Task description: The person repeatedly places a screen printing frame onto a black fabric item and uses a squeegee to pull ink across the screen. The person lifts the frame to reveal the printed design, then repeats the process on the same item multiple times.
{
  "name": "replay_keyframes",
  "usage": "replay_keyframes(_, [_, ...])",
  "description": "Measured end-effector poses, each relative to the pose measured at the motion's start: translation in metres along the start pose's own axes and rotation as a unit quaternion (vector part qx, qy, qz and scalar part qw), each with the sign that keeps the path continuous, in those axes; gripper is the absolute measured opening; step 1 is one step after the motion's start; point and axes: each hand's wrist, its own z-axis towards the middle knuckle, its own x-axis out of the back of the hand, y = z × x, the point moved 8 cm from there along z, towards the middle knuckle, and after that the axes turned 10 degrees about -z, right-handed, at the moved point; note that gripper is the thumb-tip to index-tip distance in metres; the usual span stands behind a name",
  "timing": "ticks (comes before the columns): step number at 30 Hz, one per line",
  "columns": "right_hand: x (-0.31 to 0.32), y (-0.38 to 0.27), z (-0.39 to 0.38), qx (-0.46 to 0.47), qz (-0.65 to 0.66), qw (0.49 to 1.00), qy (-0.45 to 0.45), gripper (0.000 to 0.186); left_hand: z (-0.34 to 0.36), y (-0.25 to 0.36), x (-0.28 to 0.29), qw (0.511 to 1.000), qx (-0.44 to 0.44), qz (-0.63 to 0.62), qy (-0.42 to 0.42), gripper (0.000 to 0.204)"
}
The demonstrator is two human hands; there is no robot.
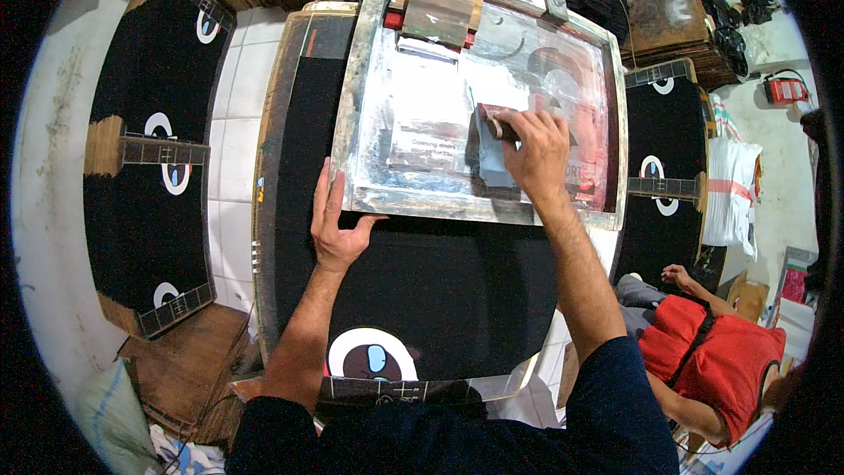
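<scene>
A metal-framed printing screen lies on black cloth stretched over a platen. My right hand grips a squeegee with a wooden handle, its blade pressed on the screen mesh near the middle. My left hand lies flat with spread fingers on the frame's near left corner, holding it down. A round white print with a dark figure shows on the cloth near my body.
Boards covered in black cloth with round white prints stand at the left and right. A wooden block rests on the screen's far end. A person in a red top sits at lower right. White tiled floor lies between boards.
</scene>
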Motion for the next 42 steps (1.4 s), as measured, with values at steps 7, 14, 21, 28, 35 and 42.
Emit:
replay_keyframes(7, [0.041, 0.000, -0.029, -0.077, 0.025, 0.995, 0.052, 0.037, 0.000, 0.000, 0.000, 1.000, -0.005, 0.010, 0.002, 0.095])
replay_keyframes(14, [0.052, -0.031, -0.090, -0.094, 0.068, 0.992, 0.056, 0.036, 0.003, 0.012, 0.002, 1.000, -0.025, 0.009, 0.001, 0.097])
replay_keyframes(21, [0.145, -0.016, -0.029, -0.087, -0.003, 0.982, 0.168, 0.028, 0.085, 0.114, 0.044, 0.989, -0.087, -0.064, 0.102, 0.098])
replay_keyframes(28, [0.247, 0.035, 0.092, -0.087, -0.060, 0.975, 0.197, 0.047, 0.136, 0.090, 0.141, 0.986, -0.031, -0.097, 0.129, 0.081])
replay_keyframes(35, [0.286, 0.065, 0.162, -0.146, -0.060, 0.981, 0.114, 0.046, -0.239, -0.224, 0.237, 0.863, 0.407, 0.202, -0.221, 0.038])
replay_keyframes(42, [0.284, 0.085, 0.195, -0.110, -0.098, 0.988, 0.049, 0.062, -0.527, -0.167, 0.215, 0.881, 0.440, 0.135, -0.111, 0.036])
